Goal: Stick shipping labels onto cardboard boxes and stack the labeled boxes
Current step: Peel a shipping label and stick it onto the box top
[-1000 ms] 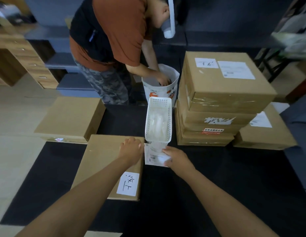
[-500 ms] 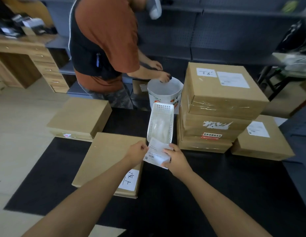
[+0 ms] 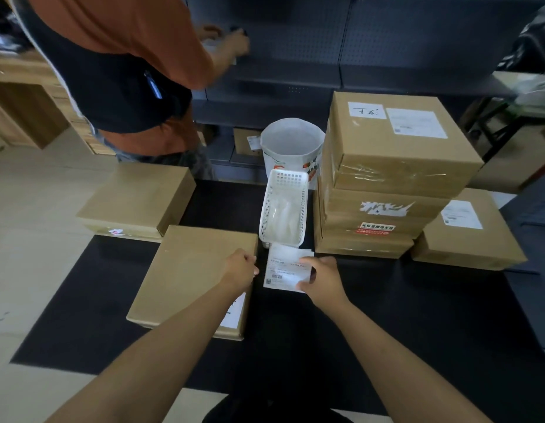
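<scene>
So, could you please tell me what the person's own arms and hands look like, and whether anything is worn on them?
Both forearms are bare up to the frame edge: no sleeves, gloves, watch or rings visible on the left hand or right hand.

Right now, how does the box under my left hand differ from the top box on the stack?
The box under the left hand lies flat on the black mat, while the top box sits on other boxes. The flat box shows only a small handwritten tag, partly hidden by the arm; the top box has a handwritten tag plus a printed shipping label. The top box looks taller and is taped on its side. Both are plain brown cardboard.
</scene>
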Available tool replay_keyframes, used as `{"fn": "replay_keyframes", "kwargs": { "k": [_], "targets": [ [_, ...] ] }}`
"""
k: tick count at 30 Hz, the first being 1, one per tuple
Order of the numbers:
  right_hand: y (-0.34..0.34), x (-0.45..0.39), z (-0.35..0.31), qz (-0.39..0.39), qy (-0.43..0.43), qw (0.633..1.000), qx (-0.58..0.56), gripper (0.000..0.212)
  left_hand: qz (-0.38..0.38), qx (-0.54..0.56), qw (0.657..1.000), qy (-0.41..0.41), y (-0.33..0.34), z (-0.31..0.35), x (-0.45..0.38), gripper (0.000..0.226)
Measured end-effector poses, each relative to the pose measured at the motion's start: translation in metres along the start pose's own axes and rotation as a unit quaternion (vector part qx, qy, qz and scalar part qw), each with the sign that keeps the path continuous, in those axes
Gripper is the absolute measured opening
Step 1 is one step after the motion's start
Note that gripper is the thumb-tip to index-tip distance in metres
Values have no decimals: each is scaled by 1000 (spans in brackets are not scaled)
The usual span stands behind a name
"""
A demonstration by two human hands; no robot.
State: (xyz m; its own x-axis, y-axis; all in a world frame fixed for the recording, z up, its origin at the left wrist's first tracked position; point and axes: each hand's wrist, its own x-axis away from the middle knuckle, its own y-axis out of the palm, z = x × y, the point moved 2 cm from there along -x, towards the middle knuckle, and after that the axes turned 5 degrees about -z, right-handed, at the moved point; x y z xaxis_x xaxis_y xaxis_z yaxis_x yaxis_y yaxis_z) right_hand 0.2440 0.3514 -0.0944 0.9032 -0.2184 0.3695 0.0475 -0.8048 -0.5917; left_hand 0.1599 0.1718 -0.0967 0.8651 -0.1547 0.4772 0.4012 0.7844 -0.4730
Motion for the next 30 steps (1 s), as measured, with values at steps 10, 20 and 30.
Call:
{"fn": "replay_keyframes", "kwargs": {
  "k": [10,20,30],
  "targets": [
    [5,1,17,-26,87,984,-155,101,-45,-154,985,59,23,-8,-3,19],
    [11,-7,24,-118,180,942,-256,100,-57,-79,993,65,33,0,-8,55],
    [6,-10,19,-169,150,950,-217,112,-46,-85,991,89,24,26,-30,21]
  ]
}}
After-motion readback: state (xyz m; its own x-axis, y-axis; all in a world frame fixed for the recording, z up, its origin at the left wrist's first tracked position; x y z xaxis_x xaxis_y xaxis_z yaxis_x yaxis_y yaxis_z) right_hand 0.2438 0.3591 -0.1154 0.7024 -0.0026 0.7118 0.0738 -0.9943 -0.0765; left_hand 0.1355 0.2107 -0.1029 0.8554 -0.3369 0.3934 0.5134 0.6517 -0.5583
